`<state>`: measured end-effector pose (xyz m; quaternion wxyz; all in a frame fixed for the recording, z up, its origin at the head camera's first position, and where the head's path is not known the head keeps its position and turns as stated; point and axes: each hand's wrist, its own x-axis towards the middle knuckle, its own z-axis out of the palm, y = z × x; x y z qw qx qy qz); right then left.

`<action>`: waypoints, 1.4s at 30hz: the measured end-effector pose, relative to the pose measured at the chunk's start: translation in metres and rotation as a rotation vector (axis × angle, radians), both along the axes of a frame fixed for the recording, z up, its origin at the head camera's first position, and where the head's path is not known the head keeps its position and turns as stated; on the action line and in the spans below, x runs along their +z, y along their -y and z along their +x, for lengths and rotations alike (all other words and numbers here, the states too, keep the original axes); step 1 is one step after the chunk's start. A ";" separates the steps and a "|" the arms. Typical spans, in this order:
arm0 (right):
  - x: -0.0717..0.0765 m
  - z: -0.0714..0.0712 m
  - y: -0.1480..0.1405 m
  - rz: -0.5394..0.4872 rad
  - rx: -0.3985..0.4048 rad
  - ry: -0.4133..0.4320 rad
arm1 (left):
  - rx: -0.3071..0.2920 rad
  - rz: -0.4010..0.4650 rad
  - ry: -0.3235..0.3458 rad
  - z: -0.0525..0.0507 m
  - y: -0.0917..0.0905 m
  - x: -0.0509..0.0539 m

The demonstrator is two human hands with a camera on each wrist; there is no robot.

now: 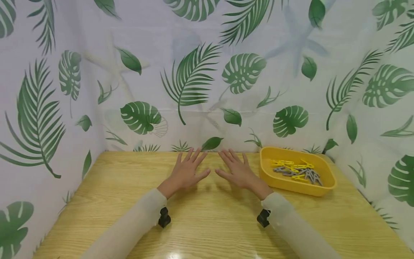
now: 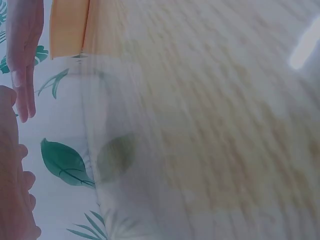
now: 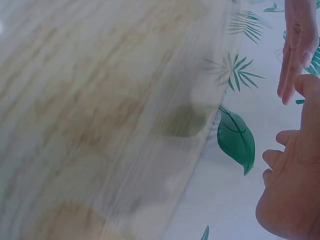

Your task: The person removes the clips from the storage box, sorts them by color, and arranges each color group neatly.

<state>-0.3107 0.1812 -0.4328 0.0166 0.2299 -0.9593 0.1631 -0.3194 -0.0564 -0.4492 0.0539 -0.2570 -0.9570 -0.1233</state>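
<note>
In the head view the left hand [image 1: 187, 173] is held over the table with fingers spread and straight, holding nothing. The right hand [image 1: 239, 173] mirrors it a short gap away, fingers also spread, palm down and empty. The thumbs point toward each other without touching. In the left wrist view the left hand [image 2: 14, 175] fills the left edge, with the right hand [image 2: 25, 60] above it. The right wrist view has the right hand [image 3: 292, 185] at the right edge and the left hand [image 3: 299, 45] beyond it.
A yellow basket [image 1: 294, 189] stands at the back right of the wooden table [image 1: 210, 223], just right of the right hand. Inside lie several yellow clips [image 1: 282, 163] and grey clips [image 1: 313, 176]. A leaf-patterned curtain [image 1: 200, 133] hangs behind the table and along both sides.
</note>
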 end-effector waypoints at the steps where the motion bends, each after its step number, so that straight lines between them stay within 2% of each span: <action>1: 0.000 0.000 -0.001 -0.002 0.002 0.000 | -0.002 0.002 0.003 0.000 -0.001 0.001; 5: 0.004 0.001 -0.003 -0.025 0.016 -0.010 | -0.012 0.023 -0.002 0.000 -0.004 0.004; 8: 0.011 0.001 -0.007 -0.024 0.021 -0.038 | -0.022 0.082 0.015 0.000 -0.009 0.007; 11: 0.024 0.000 -0.016 -0.040 0.023 -0.046 | -0.040 0.199 0.068 0.001 -0.018 0.012; 13: 0.035 0.000 -0.025 -0.063 0.018 -0.032 | -0.058 0.314 0.129 0.002 -0.028 0.015; 15: 0.048 0.000 -0.039 -0.107 0.010 0.013 | -0.073 0.450 0.225 0.003 -0.040 0.019; 18: 0.068 0.001 -0.065 -0.180 -0.013 0.099 | -0.084 0.680 0.440 0.005 -0.061 0.025; 22: 0.091 0.004 -0.110 -0.268 -0.070 0.199 | -0.045 0.936 0.740 0.004 -0.091 0.030; 25: 0.103 0.005 -0.146 -0.304 -0.138 0.243 | -0.001 1.063 0.898 -0.001 -0.111 0.030; 28: 0.107 0.005 -0.184 -0.314 -0.215 0.280 | 0.030 1.159 1.006 -0.005 -0.127 0.027; 32: 0.105 0.005 -0.230 -0.314 -0.329 0.331 | 0.058 1.266 1.094 -0.010 -0.143 0.022; 37: 0.097 0.008 -0.273 -0.367 -0.431 0.405 | 0.105 1.387 1.174 -0.013 -0.159 0.021; 42: 0.087 0.006 -0.299 -0.443 -0.511 0.497 | 0.163 1.506 1.220 -0.018 -0.171 0.026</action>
